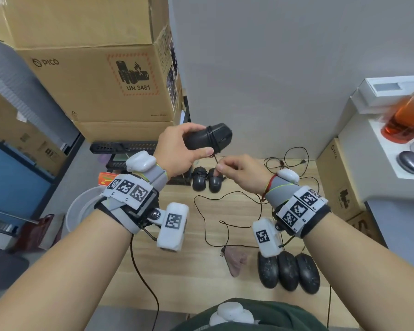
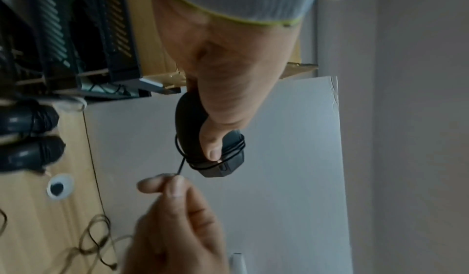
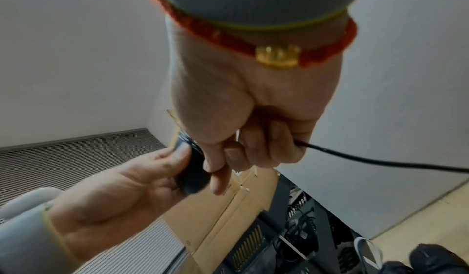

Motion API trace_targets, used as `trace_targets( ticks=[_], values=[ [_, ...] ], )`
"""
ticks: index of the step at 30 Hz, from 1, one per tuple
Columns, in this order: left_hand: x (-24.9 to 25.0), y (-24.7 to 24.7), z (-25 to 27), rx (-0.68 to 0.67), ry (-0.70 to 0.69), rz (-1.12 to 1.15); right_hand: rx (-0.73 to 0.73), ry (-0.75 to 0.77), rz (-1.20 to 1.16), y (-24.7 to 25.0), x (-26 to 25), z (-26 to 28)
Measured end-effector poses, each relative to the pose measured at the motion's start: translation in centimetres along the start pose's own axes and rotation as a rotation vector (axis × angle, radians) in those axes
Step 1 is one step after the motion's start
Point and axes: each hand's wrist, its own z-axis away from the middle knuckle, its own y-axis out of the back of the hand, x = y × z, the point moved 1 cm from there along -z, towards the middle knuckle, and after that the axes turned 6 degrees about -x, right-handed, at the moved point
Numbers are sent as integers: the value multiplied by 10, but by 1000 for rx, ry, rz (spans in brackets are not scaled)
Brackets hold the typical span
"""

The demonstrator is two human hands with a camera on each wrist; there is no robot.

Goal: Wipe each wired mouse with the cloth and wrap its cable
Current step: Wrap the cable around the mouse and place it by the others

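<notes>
Black cable [image 1: 212, 139] already rings the mouse [image 1: 208, 139] that the left hand [image 1: 177, 154] grips above the table's [image 1: 196, 278] far edge, so wrapping is under way, while the right hand [image 1: 239, 174] pinches the slack just below. Next comes another turn, feeding the loose loops lying near; the wall probably leaves room, and the cloth [image 1: 236, 260] lies near, beside three unwrapped mice [image 1: 288, 271].

A plain grey wall [image 1: 285, 68] is rising behind the light wooden counter [image 1: 196, 271]. Stacked cardboard boxes [image 1: 93, 80] are towering on the left, and a white cabinet [image 1: 368, 144] is standing on the right.
</notes>
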Motion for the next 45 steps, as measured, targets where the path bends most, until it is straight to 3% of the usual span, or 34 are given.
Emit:
trace_targets(
  ticks=[6, 9, 15, 19, 23, 26, 30, 34, 38, 42, 45],
  values=[
    [-6, -2, -1, -76, 57, -319, -24, 32, 29, 17, -23, 0],
    [-7, -5, 0, -197, 32, -436, 27, 69, -27, 30, -32, 1],
    [6, -8, 10, -401, -60, -291, 184, 71, -53, 51, -24, -8],
    [16, -4, 12, -351, -90, 18, 185, 0, -174, 46, -6, -6],
    [20, -1, 9, -181, -69, 184, 108, -56, -107, 28, 6, -1],
    [13, 2, 2, -41, -20, 158, 18, -1, -43, 10, 0, 2],
    [3, 3, 0, 6, 73, -69, -20, 26, 80, 6, -12, 1],
    [-2, 0, 1, -77, 93, -285, 7, 60, 93, 26, -35, 5],
    [-2, -4, 7, -282, 46, -421, 121, 126, 50, 41, -39, 1],
    [7, -7, 14, -420, -29, -313, 191, 85, 6, 50, -30, -7],
    [12, -6, 15, -407, -61, -101, 185, 52, -67, 49, -17, -8]
  ],
)
